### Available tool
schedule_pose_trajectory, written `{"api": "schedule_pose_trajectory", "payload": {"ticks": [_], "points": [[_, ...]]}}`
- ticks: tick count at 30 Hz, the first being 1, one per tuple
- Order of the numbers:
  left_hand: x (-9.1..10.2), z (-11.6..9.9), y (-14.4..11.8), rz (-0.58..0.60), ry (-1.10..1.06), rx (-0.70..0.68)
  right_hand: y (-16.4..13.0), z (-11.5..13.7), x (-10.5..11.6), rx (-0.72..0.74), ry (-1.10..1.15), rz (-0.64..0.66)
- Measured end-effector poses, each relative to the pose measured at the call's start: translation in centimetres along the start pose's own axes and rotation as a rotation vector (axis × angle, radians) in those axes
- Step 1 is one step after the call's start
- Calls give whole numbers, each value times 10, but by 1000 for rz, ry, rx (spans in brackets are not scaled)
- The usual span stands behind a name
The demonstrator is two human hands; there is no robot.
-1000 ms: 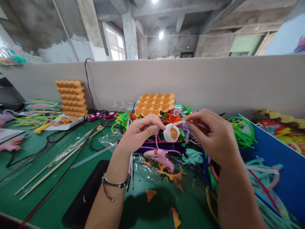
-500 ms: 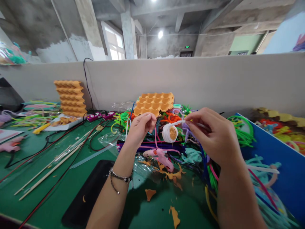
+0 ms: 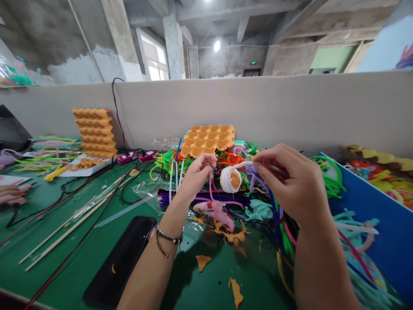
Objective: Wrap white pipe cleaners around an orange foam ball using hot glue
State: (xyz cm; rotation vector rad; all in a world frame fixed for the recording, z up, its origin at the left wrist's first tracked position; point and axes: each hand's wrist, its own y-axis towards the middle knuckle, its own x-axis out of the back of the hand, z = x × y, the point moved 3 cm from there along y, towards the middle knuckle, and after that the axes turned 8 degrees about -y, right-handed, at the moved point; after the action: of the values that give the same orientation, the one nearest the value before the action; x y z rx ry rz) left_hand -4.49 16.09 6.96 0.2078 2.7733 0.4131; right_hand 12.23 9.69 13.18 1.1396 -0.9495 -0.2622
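Observation:
My right hand [image 3: 290, 185] pinches the end of a white pipe cleaner, and from it hangs a small ball [image 3: 230, 180]. The ball is an orange carton cup wrapped in white pipe cleaner. My left hand [image 3: 196, 172] is just left of the ball and apart from it, with its fingertips pinched together. Thin white pipe cleaners [image 3: 176, 176] hang down beside it, seemingly held in its fingers. Both hands hover over a heap of coloured pipe cleaners [image 3: 258, 211].
A pink glue gun [image 3: 217, 212] lies under the hands. A black phone [image 3: 121, 262], wooden sticks [image 3: 64, 228] and cables are on the green table to the left. Orange egg cartons [image 3: 209, 140] and a stack of them [image 3: 95, 131] stand behind. A blue board [image 3: 371, 206] is at the right.
My left hand has let go of the ball and moved a little left and up. The ball now hangs from my right hand alone.

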Motion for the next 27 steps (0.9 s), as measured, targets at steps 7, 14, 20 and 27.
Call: {"api": "schedule_pose_trajectory", "payload": {"ticks": [7, 14, 20, 27], "points": [[-13, 9, -9, 371, 9, 290, 0, 0, 0, 11, -20, -28], [-14, -1, -16, 393, 56, 248, 1, 1, -4, 23, -8, -6], [-15, -10, -21, 354, 150, 4, -1, 1, -9, -34, 12, 54], [-15, -26, -25, 276, 353, -233, -2, 8, -6, 40, 22, -7]]}}
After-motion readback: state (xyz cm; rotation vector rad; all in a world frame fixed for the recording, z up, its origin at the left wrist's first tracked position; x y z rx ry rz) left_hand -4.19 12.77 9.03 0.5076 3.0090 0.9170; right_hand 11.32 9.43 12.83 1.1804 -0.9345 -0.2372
